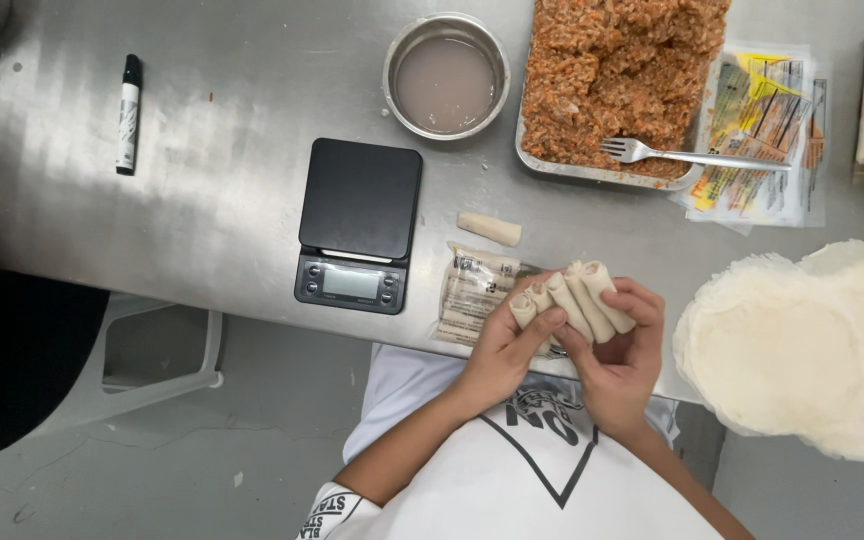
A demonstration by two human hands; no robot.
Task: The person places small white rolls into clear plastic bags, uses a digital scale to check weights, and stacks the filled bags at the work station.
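1. Head view: both hands are meeting at the near edge of the bench [202,200], cradling a bundle of rolled wrappers [577,300] between them. The rolls are lying side by side, their long axes slanting up and away from the person, open ends pointing toward the far side of the bench.
2. The left hand [502,350] is curling partly closed under the bundle's left end, thumb pressing across the nearest roll.
3. The right hand [620,355] is cupping the bundle from the right, fingers wrapping over the outermost roll, not fully clenched.
4. One loose roll [489,228] is lying just beyond the hands, nearer the left one, long axis running left to right.
5. A clear printed bag [472,290] is lying flat beside the left hand.
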